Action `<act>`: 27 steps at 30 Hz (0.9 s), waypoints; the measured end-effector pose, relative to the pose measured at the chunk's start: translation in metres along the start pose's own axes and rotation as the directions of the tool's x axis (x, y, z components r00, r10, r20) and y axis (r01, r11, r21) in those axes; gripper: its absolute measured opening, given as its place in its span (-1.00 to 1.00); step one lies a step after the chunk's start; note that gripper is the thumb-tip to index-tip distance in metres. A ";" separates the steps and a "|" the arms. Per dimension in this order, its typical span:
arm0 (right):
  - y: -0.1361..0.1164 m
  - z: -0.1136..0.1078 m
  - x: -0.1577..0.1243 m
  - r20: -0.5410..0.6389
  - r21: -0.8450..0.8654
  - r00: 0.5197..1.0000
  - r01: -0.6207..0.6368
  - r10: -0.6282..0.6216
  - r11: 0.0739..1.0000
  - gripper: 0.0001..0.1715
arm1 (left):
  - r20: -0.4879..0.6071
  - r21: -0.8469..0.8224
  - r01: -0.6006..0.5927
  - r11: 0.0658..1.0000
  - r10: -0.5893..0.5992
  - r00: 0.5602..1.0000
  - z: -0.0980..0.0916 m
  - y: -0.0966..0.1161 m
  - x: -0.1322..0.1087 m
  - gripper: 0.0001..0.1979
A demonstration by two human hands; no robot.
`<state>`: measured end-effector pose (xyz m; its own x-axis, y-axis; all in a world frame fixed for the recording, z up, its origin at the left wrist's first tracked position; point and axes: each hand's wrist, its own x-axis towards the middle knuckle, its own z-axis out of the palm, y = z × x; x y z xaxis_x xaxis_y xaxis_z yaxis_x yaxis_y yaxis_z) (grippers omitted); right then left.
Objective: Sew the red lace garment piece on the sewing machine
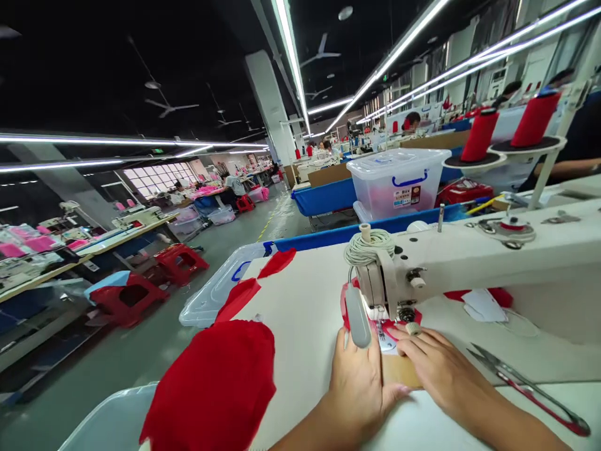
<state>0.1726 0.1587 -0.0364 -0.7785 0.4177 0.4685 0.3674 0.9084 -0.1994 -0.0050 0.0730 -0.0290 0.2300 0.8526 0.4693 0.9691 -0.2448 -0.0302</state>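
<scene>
A white sewing machine stands over the table, its needle area lit. Beneath its head lies a piece of red fabric, partly hidden by the head and my fingers. My left hand rests flat, left of the needle plate, fingers stretched toward the fabric and partly hidden behind a grey oval attachment. From the right, my right hand lies with fingers extended, fingertips on the red fabric beside the presser foot. A tan patch on the machine bed shows between both hands.
Scissors lie right of my right arm. A large red fabric piece hangs at the table's left edge, near smaller red pieces. Beyond are a clear lidded bin, red thread cones and red stools.
</scene>
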 end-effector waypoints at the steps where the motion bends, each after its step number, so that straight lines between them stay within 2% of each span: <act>1: 0.001 0.002 0.000 -0.011 -0.013 1.000 0.016 -0.016 1.000 -0.72 | -0.046 0.001 -0.009 1.000 0.009 0.999 0.003 -0.002 -0.001 -0.17; 4: 0.008 0.007 -0.001 -0.042 -0.062 0.994 0.098 -0.101 0.993 -0.69 | -0.194 0.036 -0.018 0.999 0.025 0.981 0.016 -0.008 -0.002 -0.17; 7: 0.014 0.010 -0.001 -0.081 -0.133 0.981 0.167 -0.178 0.977 -0.66 | -0.329 0.085 -0.030 0.996 0.057 0.943 0.025 -0.015 -0.003 -0.18; 9: 0.017 0.014 -0.001 -0.103 -0.165 0.972 0.191 -0.210 0.968 -0.69 | -0.351 0.100 -0.036 0.994 0.069 0.934 0.029 -0.019 -0.004 -0.22; 11: 0.020 0.020 -0.002 -0.137 -0.161 0.964 0.205 -0.227 0.965 -0.73 | -0.302 0.087 -0.032 0.996 0.057 0.952 0.031 -0.022 -0.005 -0.23; 14: 0.026 0.031 -0.004 -0.200 -0.122 0.953 0.208 -0.229 0.971 -0.72 | -0.173 0.018 0.013 1.000 -0.009 0.985 0.031 -0.024 -0.007 -0.22; 17: 0.030 0.037 -0.006 -0.249 -0.095 0.941 0.213 -0.230 0.972 -0.75 | -0.050 -0.058 0.071 0.996 -0.074 0.996 0.029 -0.023 -0.006 -0.20; 23: 0.020 0.026 -0.006 -0.300 -0.089 0.924 0.220 -0.237 0.971 -0.71 | 0.115 -0.109 0.180 0.978 -0.167 0.979 0.037 -0.021 -0.006 -0.16; 25: 0.012 0.019 -0.006 -0.269 -0.042 0.942 0.198 -0.202 0.979 -0.69 | 0.151 -0.119 0.254 0.960 -0.235 0.960 0.041 -0.020 -0.014 -0.15; 27: 0.003 0.011 -0.006 -0.219 0.020 0.966 0.148 -0.140 0.989 -0.67 | 0.156 -0.162 0.297 0.941 -0.273 0.949 0.042 -0.021 -0.027 -0.28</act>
<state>0.1731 0.1596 -0.0489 -0.6917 0.2720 0.6690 0.2373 0.9605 -0.1452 -0.0275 0.0743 -0.0777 -0.0323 0.9481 0.3162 0.9659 -0.0517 0.2538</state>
